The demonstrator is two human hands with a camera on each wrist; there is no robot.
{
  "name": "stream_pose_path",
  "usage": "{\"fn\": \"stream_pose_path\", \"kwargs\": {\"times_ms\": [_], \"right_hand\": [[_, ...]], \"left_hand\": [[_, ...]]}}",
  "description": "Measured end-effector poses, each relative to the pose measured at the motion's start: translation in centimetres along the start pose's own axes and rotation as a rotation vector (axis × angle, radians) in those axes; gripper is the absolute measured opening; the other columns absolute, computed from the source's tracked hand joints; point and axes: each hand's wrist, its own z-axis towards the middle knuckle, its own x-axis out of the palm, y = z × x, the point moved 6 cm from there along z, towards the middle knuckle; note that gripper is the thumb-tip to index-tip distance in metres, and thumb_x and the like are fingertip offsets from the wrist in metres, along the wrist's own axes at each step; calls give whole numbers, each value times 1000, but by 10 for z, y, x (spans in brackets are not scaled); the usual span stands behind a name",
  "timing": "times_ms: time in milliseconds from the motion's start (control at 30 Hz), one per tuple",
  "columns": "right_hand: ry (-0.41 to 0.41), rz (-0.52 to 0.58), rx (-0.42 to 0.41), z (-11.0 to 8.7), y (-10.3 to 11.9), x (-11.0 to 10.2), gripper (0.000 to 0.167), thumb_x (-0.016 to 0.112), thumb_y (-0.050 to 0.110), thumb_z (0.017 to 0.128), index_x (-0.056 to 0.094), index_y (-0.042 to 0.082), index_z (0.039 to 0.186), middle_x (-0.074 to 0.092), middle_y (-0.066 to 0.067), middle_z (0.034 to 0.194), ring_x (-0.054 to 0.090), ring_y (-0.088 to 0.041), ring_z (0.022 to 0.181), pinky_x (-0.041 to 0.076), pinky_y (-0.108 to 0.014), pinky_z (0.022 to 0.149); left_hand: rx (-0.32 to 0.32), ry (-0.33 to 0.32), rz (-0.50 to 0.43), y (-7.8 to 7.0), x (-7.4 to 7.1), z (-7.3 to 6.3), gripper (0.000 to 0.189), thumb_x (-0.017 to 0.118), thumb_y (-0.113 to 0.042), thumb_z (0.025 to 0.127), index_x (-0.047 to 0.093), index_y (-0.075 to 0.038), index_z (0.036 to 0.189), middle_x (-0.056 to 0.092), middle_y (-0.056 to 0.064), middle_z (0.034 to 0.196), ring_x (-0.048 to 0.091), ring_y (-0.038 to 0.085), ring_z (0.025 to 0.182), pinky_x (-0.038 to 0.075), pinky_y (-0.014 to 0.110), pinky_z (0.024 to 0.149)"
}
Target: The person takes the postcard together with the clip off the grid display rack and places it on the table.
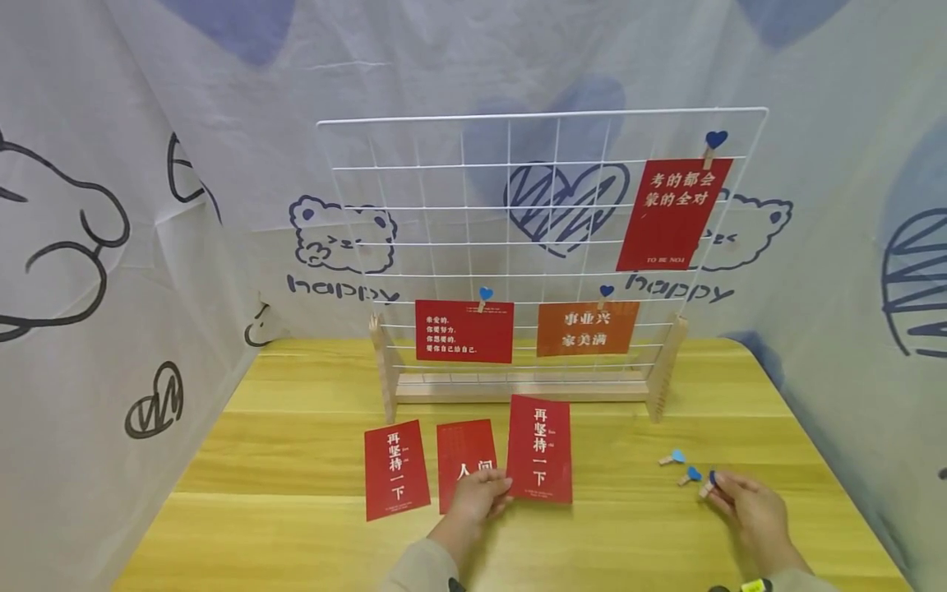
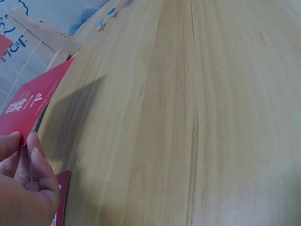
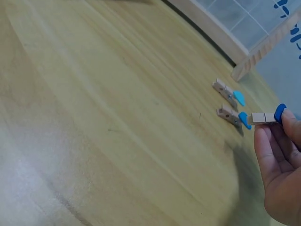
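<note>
My left hand pinches the lower left edge of a red card with white writing between thumb and fingers. In the left wrist view that card is tilted and throws a shadow on the table. Partly behind my left hand lies a second red card. On the right, my right hand holds a small wooden clothespin with a dark blue heart, gripped at its heart end. Close beyond it on the table are two more clothespins, one with a light blue heart, one with a mid-blue heart.
A white wire grid stands in a wooden base at the table's back. Clothespins hold a tall red card, a wide red card and an orange card on it. Another red card lies at left.
</note>
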Motion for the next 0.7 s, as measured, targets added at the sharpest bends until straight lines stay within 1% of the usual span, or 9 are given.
{"fn": "stream_pose_path", "kwargs": {"times_ms": [133,200,300,400,433,500,633,700], "right_hand": [[6,-9,-17,6,-6,-5,28,52,0,84,60,19,64,60,6,65,59,-6,64,48,-20,68],[12,10,-42,11,-10,-7,23,53,-1,83,61,13,67,60,3,65,60,-9,63,49,-22,66],[5,1,-64,15,-14,-9,19,55,-3,81,61,10,68,60,1,65,60,-10,62,49,-22,64],[4,-17,-64,13,-14,-8,23,53,-5,81,61,11,67,60,2,65,60,-9,62,49,-22,65],[-6,-46,-53,10,-14,-7,26,52,-5,81,59,14,65,60,4,64,59,-7,62,49,-21,65],[-7,-71,-41,6,-11,-4,29,51,-5,81,60,15,63,59,5,64,59,-6,61,49,-21,65],[-18,-114,-30,0,-7,-2,28,52,-6,80,61,13,62,59,4,64,59,-7,59,49,-21,63],[-24,-129,-30,-1,-6,-3,22,54,-6,79,62,8,64,58,3,64,59,-7,59,49,-21,63]], "left_hand": [[-16,-15,14,2,0,1,29,57,-7,81,54,8,106,61,5,82,57,10,63,47,20,57],[-26,-24,16,4,0,1,28,57,-6,81,54,7,105,61,5,80,56,9,61,47,19,57],[-38,-36,20,6,1,1,26,57,-5,80,55,7,104,60,5,77,56,8,60,47,19,56],[-45,-42,23,7,1,1,24,57,-5,80,56,6,102,60,5,76,55,8,59,47,19,56],[-48,-46,24,7,1,1,24,56,-4,80,56,6,101,60,6,76,55,8,59,47,19,56],[-52,-51,29,7,1,1,22,56,-3,80,56,6,100,60,6,76,55,8,58,47,19,56],[-62,-61,45,8,2,-1,21,55,-2,79,57,6,98,60,7,77,54,8,56,47,19,55],[-67,-60,53,9,2,-1,20,55,-1,79,57,6,98,60,7,78,53,8,56,47,19,55]]}}
